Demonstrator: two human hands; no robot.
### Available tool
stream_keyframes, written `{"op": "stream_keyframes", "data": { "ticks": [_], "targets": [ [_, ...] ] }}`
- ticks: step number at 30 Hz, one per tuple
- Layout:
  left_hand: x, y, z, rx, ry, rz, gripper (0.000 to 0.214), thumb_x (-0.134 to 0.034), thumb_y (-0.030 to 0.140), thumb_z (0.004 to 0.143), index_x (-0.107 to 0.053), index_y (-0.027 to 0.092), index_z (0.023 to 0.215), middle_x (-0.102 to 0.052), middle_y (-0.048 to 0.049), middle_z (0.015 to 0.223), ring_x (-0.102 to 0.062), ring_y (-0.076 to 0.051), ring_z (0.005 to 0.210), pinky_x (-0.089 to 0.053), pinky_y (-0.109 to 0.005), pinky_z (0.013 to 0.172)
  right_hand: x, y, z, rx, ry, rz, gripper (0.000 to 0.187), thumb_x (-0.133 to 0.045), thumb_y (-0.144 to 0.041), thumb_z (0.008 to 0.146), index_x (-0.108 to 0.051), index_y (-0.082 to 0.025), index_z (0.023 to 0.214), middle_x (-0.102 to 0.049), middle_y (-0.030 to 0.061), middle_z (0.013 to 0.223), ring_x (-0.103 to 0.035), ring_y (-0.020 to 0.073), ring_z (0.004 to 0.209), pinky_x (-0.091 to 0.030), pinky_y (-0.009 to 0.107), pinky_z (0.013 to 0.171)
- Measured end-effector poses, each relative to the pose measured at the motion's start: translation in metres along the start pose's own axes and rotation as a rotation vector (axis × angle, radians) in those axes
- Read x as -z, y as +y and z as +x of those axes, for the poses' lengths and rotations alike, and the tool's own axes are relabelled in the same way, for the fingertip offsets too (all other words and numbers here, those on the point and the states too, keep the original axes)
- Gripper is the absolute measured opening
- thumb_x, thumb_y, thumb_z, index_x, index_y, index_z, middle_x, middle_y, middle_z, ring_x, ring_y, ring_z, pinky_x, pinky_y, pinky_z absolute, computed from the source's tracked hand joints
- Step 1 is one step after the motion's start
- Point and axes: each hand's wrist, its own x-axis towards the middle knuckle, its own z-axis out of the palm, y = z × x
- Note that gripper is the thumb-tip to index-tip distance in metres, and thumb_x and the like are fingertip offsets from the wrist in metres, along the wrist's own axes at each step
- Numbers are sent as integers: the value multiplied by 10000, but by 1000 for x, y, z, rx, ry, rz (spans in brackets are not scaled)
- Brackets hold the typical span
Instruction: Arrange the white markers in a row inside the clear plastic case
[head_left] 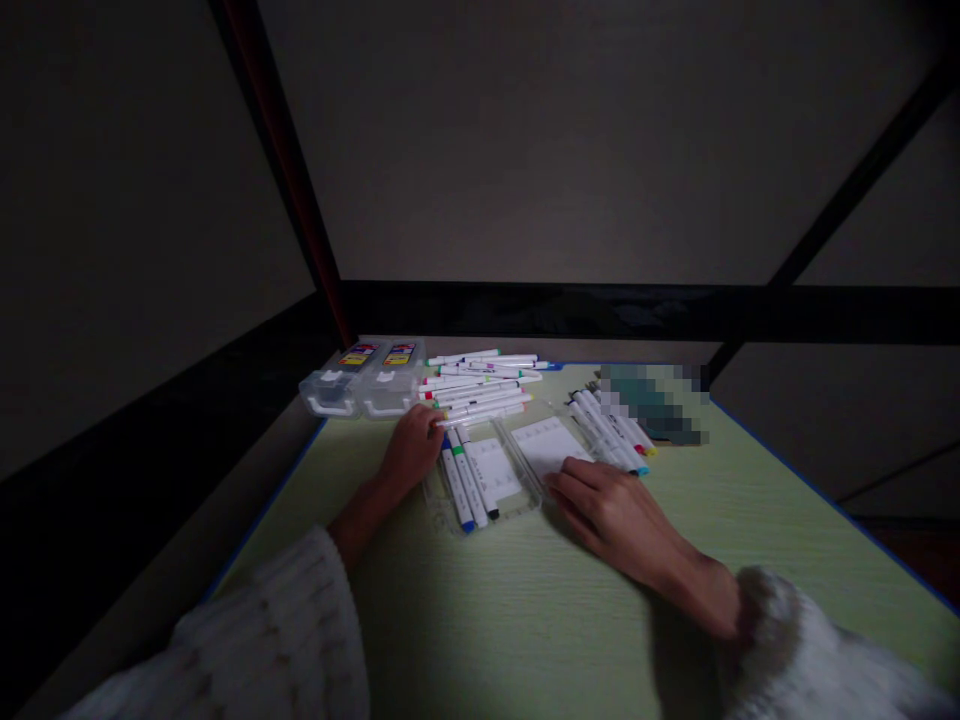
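Markers (463,485) lie in the left half of an open plastic case (516,455) on the worktop (465,620), just nearer the person than the left hand (411,447). Its curled fingers are at the end of a white pen (484,412); whether they grip it, I cannot tell. The right hand (611,508) has bent fingers at the case's right half, by a white card (551,450), their hold on the edge unclear.
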Motion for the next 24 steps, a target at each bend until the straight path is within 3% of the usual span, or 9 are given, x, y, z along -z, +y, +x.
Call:
{"op": "stream_keyframes", "data": {
  "ticks": [13, 24],
  "targets": [
    [1, -3, 4, 85, -64, -19, 172, -507, 93, 659, -634, 127, 770, -562, -26, 730, -523, -132, 667, -457, -276, 683, -2, -5, 1, 44, -51, 22, 230, -375, -220, 882, -591, -145, 855, -553, 46, 731, -521, 153, 645, -374, 273, 600],
    [0, 1, 4, 169, 8, -119, 167, -556, 67, 630, -651, 131, 752, -608, -27, 752, -552, -120, 658, -480, -262, 659, -6, -8, 2, 62, -100, 48, 221, -412, -250, 880, -600, -163, 803, -561, 35, 724, -538, 150, 637, -382, 275, 585]
  ]
}}
